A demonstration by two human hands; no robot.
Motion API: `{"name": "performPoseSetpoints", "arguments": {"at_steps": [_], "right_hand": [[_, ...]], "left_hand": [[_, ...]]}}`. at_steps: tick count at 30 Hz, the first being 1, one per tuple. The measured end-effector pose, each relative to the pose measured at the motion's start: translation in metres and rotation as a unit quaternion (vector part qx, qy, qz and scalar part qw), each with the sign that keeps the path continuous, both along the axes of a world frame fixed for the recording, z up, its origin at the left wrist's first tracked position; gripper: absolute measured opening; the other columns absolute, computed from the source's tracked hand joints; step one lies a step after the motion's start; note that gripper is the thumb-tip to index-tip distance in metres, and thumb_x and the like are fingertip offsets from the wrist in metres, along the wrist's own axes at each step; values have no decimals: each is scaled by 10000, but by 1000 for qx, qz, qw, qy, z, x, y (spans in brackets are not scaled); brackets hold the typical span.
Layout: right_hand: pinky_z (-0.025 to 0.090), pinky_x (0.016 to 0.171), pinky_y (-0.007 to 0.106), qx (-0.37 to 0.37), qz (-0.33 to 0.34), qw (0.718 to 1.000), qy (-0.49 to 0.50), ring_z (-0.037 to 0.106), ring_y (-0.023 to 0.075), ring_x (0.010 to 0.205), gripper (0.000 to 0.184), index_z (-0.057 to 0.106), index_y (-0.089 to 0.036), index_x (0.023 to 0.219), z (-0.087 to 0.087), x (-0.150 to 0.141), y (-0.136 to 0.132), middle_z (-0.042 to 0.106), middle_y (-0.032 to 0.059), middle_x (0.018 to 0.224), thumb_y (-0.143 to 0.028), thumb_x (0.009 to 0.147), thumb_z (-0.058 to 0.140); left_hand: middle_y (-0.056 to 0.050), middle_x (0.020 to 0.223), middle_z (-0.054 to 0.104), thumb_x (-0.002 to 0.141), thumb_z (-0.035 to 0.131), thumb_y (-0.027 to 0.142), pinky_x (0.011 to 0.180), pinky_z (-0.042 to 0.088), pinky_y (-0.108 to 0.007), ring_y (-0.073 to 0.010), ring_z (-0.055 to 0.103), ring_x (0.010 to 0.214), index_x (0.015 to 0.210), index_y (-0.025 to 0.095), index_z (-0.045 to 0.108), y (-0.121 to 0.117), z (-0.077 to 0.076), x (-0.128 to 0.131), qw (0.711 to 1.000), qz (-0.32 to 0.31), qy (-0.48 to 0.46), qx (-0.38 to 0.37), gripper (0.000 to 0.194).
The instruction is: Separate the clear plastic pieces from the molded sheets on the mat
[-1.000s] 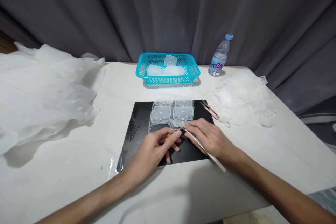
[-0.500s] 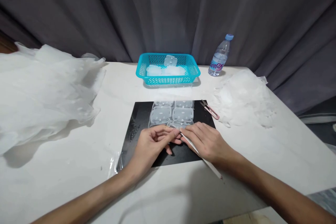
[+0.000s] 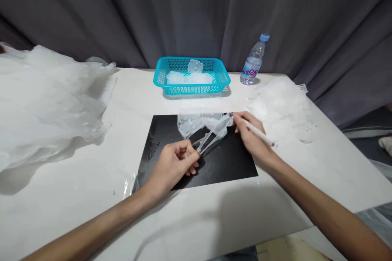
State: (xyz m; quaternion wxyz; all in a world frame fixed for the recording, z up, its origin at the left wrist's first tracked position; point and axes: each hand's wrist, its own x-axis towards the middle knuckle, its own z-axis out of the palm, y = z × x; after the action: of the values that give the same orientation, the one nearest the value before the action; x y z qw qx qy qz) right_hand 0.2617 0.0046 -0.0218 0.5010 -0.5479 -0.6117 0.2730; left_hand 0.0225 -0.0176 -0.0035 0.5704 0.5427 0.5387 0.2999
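A translucent moulded sheet (image 3: 199,124) lies on a black mat (image 3: 220,163) in the middle of the white table. My left hand (image 3: 174,165) is closed, pinching a thin strip of the sheet's film that stretches up to the right. My right hand (image 3: 249,132) is closed on a white pen-like tool (image 3: 259,133) and also grips the far right part of the sheet, lifted off the mat.
A teal basket (image 3: 191,77) with clear pieces stands behind the mat. A water bottle (image 3: 253,62) is at the back right. Heaps of translucent film lie at the left (image 3: 49,98) and right (image 3: 281,106). Dark curtains hang behind.
My right hand has moved away to the upper right, pulling the sheet up off the mat. My left hand stayed low, and the film stretched between the two hands. The view shifted slightly.
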Motion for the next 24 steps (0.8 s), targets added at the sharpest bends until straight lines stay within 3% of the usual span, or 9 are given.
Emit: {"name": "performPoseSetpoints", "arguments": {"at_steps": [3, 5, 9, 13, 16, 19, 22, 24], "right_hand": [[422, 571, 271, -55, -27, 986, 154, 513, 137, 581, 324, 649, -200, 869, -5, 19, 20, 537, -36, 641, -507, 971, 629], [406, 554, 268, -62, -6, 981, 185, 503, 134, 574, 345, 651, -199, 844, -5, 21, 22, 540, -33, 631, -529, 943, 661], [505, 760, 296, -37, 78, 993, 81, 649, 182, 854, 221, 727, -211, 969, 9, 9, 3, 692, 27, 894, -416, 992, 647], [525, 905, 330, 46, 164, 984, -46, 680, 193, 987, 139, 744, -233, 1066, 22, 1, -23, 722, 48, 1042, -265, 1033, 613], [541, 897, 337, 117, 210, 967, -89, 682, 184, 952, 185, 727, -234, 1172, 19, -5, -34, 734, 58, 1046, -185, 1024, 629], [549, 890, 350, 177, 247, 947, -105, 667, 192, 961, 278, 686, -212, 1270, 9, -17, -40, 727, 85, 1060, -129, 1012, 627], [556, 872, 347, 199, 290, 929, -117, 641, 195, 958, 310, 667, -184, 1305, 6, -27, -47, 691, 96, 1053, -117, 1006, 617], [547, 883, 350, 190, 283, 933, -114, 622, 196, 973, 271, 685, -187, 1270, 11, -25, -50, 646, 89, 1053, -146, 1020, 588]], "left_hand": [[22, 523, 641, 722, 704, 353, 387, 403, -146, -91, 583, 421, 582, 188, 504, 4, 4, 0, 999, 6, 13, -29, 295], [26, 515, 629, 705, 729, 367, 376, 390, -137, -90, 581, 422, 583, 187, 501, 5, 6, -1, 998, -13, 23, -49, 316], [20, 515, 641, 717, 831, 477, 373, 425, -150, -97, 583, 401, 631, 185, 518, 7, 18, -14, 987, -121, 13, -110, 436], [-36, 517, 664, 901, 624, 719, 343, 424, -190, -137, 595, 356, 745, 155, 643, 9, 38, -28, 938, -263, -97, -206, 585], [-105, 748, 780, 941, 564, 736, 527, 585, -250, -210, 761, 605, 960, 142, 711, 11, 36, -25, 951, -198, -159, -175, 612], [-184, 948, 810, 889, 615, 766, 805, 643, -331, -277, 799, 887, 1004, 91, 757, 10, 18, -12, 953, -137, -185, -194, 700], [-167, 1013, 805, 893, 721, 631, 925, 611, -347, -249, 776, 928, 989, 86, 772, 7, 3, -4, 951, -115, -216, -189, 556], [-131, 1031, 801, 890, 787, 494, 938, 598, -322, -214, 757, 936, 1011, 102, 770, 5, -1, -3, 957, -102, -219, -162, 410]]}}
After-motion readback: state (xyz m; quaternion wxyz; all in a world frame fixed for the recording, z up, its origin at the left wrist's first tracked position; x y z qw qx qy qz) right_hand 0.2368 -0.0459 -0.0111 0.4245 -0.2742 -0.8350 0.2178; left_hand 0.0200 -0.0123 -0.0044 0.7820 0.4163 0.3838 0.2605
